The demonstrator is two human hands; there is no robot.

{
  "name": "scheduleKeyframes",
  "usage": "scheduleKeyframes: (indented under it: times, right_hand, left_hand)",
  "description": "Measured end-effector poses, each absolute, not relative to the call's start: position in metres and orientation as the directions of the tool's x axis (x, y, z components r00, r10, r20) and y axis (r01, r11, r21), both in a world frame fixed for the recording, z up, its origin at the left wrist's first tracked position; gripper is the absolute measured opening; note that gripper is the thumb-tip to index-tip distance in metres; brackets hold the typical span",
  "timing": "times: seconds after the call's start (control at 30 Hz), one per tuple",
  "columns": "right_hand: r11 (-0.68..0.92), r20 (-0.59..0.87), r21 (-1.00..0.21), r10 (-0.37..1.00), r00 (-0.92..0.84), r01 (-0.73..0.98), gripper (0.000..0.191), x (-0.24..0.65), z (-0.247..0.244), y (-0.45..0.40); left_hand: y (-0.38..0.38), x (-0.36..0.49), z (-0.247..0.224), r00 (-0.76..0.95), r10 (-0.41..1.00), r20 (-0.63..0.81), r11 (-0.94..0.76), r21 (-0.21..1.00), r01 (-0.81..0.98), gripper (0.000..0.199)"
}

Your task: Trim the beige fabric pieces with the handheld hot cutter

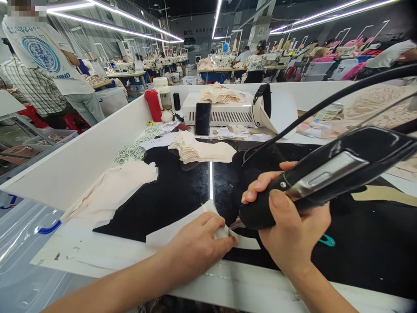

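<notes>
Our left hand [200, 245] has its thumb and fingers [215, 222] drawn close together, pinching a pale piece [177, 227] at the lower centre of the frame. With our right hand [293, 234] we wrap the fingers around a black handheld tool [325, 174], right of centre, its metal tip just beside our left fingers. Beneath lies the black-topped counter [163, 195]; farther up, near centre, we see a cream fabric stack [206, 151] and an upright phone [202, 119].
</notes>
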State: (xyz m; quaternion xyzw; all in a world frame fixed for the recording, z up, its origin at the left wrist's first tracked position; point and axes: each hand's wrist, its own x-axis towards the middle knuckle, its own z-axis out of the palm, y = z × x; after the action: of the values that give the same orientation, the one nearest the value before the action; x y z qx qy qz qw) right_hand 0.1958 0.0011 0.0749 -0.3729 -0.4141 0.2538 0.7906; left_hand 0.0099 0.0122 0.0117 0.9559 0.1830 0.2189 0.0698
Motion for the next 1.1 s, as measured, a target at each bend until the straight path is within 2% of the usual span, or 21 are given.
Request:
scheduleKeyframes:
  times: [0.13,0.27,0.4,0.47,0.53,0.67,0.7,0.77,0.83,0.9,0.97,1.1]
  right_hand:
    - [0.603,0.469,-0.790,0.710,0.525,-0.109,0.054,0.194,0.072,0.004]
    - [0.603,0.482,-0.787,0.731,0.484,-0.127,0.047,0.195,0.066,0.006]
    - [0.600,0.502,-0.793,0.742,0.445,-0.105,0.046,0.206,0.065,0.009]
    - [0.597,0.538,-0.802,0.737,0.409,-0.022,0.045,0.216,0.066,0.010]
    - [0.578,0.575,-0.809,0.737,0.356,0.109,0.046,0.231,0.064,0.012]
    - [0.384,0.515,-0.818,0.820,0.248,0.429,0.055,0.279,0.039,0.006]
    - [0.328,0.506,-0.777,0.833,0.223,0.538,0.054,0.295,0.028,0.003]
    - [0.296,0.566,-0.607,0.812,0.139,0.738,0.061,0.330,0.005,-0.007]
    - [0.278,0.615,-0.440,0.786,0.061,0.854,0.070,0.362,-0.018,-0.020]
    - [0.247,0.597,-0.307,0.802,-0.016,0.919,0.074,0.385,-0.036,-0.031]
    - [0.255,0.592,-0.248,0.803,-0.062,0.935,0.072,0.395,-0.047,-0.040]
    - [0.271,0.589,-0.273,0.806,-0.063,0.923,0.069,0.389,-0.053,-0.045]
  left_hand:
    - [0.012,0.011,0.011,0.816,0.396,0.421,-0.916,0.242,0.320,0.022]
    - [0.012,0.011,0.010,0.802,0.392,0.451,-0.918,0.248,0.310,0.020]
    - [0.019,0.003,0.014,0.803,0.397,0.445,-0.907,0.323,0.270,0.022]
    - [0.027,-0.002,0.017,0.767,0.456,0.451,-0.883,0.338,0.326,0.022]
    - [0.037,-0.006,0.020,0.708,0.550,0.442,-0.835,0.305,0.458,0.021]
    - [0.056,-0.010,0.019,0.613,0.712,0.343,-0.694,0.206,0.690,0.017]
    - [0.059,-0.010,0.017,0.599,0.735,0.317,-0.670,0.208,0.713,0.018]
    - [0.063,-0.010,0.015,0.574,0.772,0.273,-0.635,0.298,0.713,0.016]
    - [0.065,-0.009,0.013,0.556,0.796,0.238,-0.600,0.431,0.674,0.013]
    - [0.066,-0.008,0.013,0.546,0.811,0.211,-0.565,0.527,0.635,0.010]
    - [0.066,-0.006,0.016,0.533,0.825,0.188,-0.533,0.574,0.622,0.009]
    - [0.064,-0.003,0.024,0.496,0.861,0.113,-0.418,0.712,0.565,0.013]
